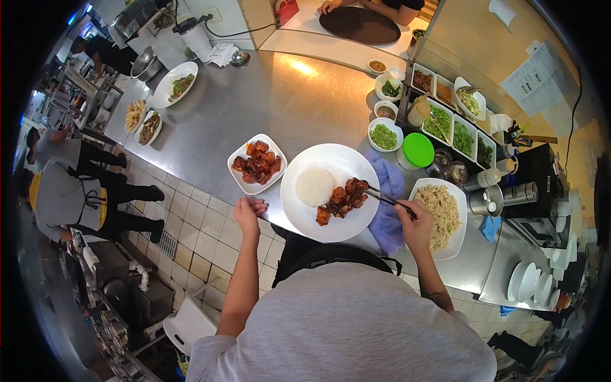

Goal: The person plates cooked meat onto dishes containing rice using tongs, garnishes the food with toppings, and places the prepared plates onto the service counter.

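Observation:
My right hand (415, 219) grips a pair of thin dark tongs (382, 196), whose tips touch the glazed meat pieces (344, 201) on a large round white plate (294, 219). A molded mound of white rice (314, 186) sits beside that meat. My left hand (249, 210) is held at the counter's front edge with its fingers stretched out, holding nothing. Just beyond it stands a square white bowl (237, 180) of similar red-brown glazed meat (257, 163). Right of the plate, partly behind my right hand, is a square white dish of fried rice (438, 213).
A crumpled purple cloth (387, 204) lies between plate and fried rice. A green-lidded tub (417, 151), a bowl of chopped scallions (384, 136) and garnish trays (463, 137) stand at right. Dishes of food (181, 86) sit far left. Co-workers (70, 197) stand left; another person's arms rest near a dark oval tray (359, 25).

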The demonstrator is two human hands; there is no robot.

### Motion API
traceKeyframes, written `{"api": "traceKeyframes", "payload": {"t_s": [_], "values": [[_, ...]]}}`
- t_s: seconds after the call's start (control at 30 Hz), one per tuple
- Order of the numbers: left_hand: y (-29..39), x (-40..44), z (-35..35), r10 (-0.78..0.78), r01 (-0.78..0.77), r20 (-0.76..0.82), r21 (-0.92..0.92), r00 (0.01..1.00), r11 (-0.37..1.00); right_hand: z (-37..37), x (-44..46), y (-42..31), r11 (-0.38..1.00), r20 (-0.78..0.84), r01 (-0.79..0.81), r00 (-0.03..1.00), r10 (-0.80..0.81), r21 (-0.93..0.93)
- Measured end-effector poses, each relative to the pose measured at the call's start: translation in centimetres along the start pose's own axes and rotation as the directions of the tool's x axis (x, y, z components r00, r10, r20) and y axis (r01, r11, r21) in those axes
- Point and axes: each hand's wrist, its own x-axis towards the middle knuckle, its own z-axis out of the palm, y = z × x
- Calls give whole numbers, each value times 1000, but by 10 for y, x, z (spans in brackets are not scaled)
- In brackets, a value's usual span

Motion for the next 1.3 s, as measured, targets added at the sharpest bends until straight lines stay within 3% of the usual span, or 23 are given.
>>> {"api": "traceKeyframes", "payload": {"t_s": [0.13,0.23,0.33,0.47,0.67,0.83,1.0,1.17,1.3], "values": [[16,2,18,-176,183,52,-232,983,955,-7,1,0,999,-28,-24,999,24,22],[13,20,23,-158,186,115,-304,981,935,-7,-1,-3,996,-19,-38,999,40,80],[12,23,24,-97,109,105,-116,990,987,-11,0,-4,987,-34,-34,999,39,155],[15,23,23,-67,87,152,-132,986,987,-8,-1,-10,969,30,-102,995,97,226],[7,24,16,-13,34,146,-138,989,990,5,-1,19,808,106,-410,908,405,424],[49,-10,16,63,-48,159,-92,985,995,6,3,23,801,107,-447,890,443,399],[78,-52,19,87,-83,254,-26,963,996,13,20,-19,665,240,-476,876,419,576],[88,-92,31,-2,-1,349,7,937,1000,30,34,-57,568,441,-571,820,365,593],[93,-109,38,-53,45,437,30,898,999,38,38,-56,579,526,-618,777,347,531]]}}
